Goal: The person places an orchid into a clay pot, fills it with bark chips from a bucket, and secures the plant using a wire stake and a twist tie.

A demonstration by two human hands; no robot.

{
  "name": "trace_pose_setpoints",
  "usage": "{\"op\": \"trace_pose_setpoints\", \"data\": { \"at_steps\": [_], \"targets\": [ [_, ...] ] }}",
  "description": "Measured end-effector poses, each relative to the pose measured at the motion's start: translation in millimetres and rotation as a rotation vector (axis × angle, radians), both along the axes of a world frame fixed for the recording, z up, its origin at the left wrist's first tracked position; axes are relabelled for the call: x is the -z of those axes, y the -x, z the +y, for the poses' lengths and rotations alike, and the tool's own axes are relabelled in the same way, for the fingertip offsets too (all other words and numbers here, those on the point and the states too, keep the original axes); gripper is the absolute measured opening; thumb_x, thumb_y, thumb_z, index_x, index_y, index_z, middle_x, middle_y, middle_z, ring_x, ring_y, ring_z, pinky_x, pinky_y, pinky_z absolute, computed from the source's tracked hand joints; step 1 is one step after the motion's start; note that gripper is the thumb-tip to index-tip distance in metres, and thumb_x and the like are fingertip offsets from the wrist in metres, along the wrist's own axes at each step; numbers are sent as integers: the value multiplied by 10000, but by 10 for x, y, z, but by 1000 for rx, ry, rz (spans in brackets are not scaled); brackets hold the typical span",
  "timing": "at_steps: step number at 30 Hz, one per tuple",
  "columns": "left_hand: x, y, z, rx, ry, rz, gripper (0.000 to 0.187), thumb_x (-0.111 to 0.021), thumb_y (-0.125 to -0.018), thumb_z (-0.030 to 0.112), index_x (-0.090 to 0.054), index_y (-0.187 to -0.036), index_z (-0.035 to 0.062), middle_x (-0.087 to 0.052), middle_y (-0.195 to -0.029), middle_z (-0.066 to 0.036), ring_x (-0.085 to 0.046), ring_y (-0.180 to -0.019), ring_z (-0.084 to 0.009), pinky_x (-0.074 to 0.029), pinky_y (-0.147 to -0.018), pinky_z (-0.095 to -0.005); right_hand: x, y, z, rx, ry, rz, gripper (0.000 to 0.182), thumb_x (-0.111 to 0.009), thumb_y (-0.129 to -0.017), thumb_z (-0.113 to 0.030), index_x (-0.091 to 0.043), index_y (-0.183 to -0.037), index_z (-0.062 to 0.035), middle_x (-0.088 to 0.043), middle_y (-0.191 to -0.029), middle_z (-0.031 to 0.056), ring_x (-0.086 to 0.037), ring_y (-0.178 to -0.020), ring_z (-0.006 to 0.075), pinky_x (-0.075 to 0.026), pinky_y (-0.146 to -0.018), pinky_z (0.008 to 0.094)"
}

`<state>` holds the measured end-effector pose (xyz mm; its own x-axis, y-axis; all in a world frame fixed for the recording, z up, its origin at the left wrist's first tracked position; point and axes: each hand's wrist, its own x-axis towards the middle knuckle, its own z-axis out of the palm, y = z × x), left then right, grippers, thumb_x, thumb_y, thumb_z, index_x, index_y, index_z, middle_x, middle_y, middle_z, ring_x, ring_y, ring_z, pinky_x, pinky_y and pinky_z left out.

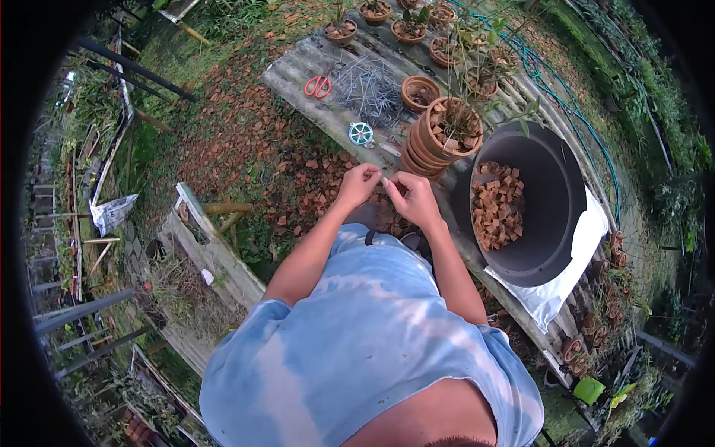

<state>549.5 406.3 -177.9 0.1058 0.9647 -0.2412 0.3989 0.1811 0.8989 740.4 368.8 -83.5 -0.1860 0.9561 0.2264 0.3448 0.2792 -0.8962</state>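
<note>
My left hand [360,183] and my right hand [411,195] meet in front of my body at the bench edge, fingertips pinched close together. Something tiny and thin seems to be between them, too small to name. Just beyond them lies a green and white wire spool [360,133]. To the right of the spool stands a stack of clay pots [423,153], the top one holding a plant and brick chunks. Red-handled scissors [318,87] rest on the bench beside a pile of metal wires [369,91].
A large dark tub [555,201] with brick chunks [497,205] stands at the right on a white sack [546,292]. Small potted plants [410,27] line the far end of the corrugated bench [298,71]. A green hose [570,112] runs behind. Another bench [186,242] is at left.
</note>
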Motion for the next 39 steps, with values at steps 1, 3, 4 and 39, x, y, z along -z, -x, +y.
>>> {"op": "trace_pose_setpoints", "data": {
  "at_steps": [1,3,4,39],
  "targets": [
    [66,169,-74,19,52,63,287,-728,-979,198,-730,-1175,-11,-770,-1040,-117,-734,-937,-188,-578,-812,-324,129,115,28,-45,80,-1,205,-739,-970,-172,-719,-908,23,-667,-721,116,-568,-599,163,-467,-569,335],
    [224,497,-166,32,153,126,354,-737,-970,259,-737,-1219,7,-776,-1093,-136,-735,-1015,-228,-564,-910,-352,367,291,62,-126,293,-28,207,-735,-977,-193,-735,-987,14,-711,-782,110,-615,-655,158,-505,-628,337],
    [315,646,-178,-9,173,130,354,-738,-968,264,-739,-1214,10,-776,-1095,-136,-734,-1017,-228,-563,-910,-355,533,352,98,-157,396,-50,218,-733,-981,-204,-743,-1026,10,-733,-812,107,-638,-683,156,-524,-658,338],
    [58,1907,1534,-28,213,-503,518,-766,-983,191,-547,-1392,-39,-709,-1145,-97,-685,-1007,-145,-577,-893,-313,956,2173,1498,645,650,555,436,-857,-898,-135,-583,-1212,-8,-695,-1158,100,-665,-999,133,-546,-859,285]
  ]
}}
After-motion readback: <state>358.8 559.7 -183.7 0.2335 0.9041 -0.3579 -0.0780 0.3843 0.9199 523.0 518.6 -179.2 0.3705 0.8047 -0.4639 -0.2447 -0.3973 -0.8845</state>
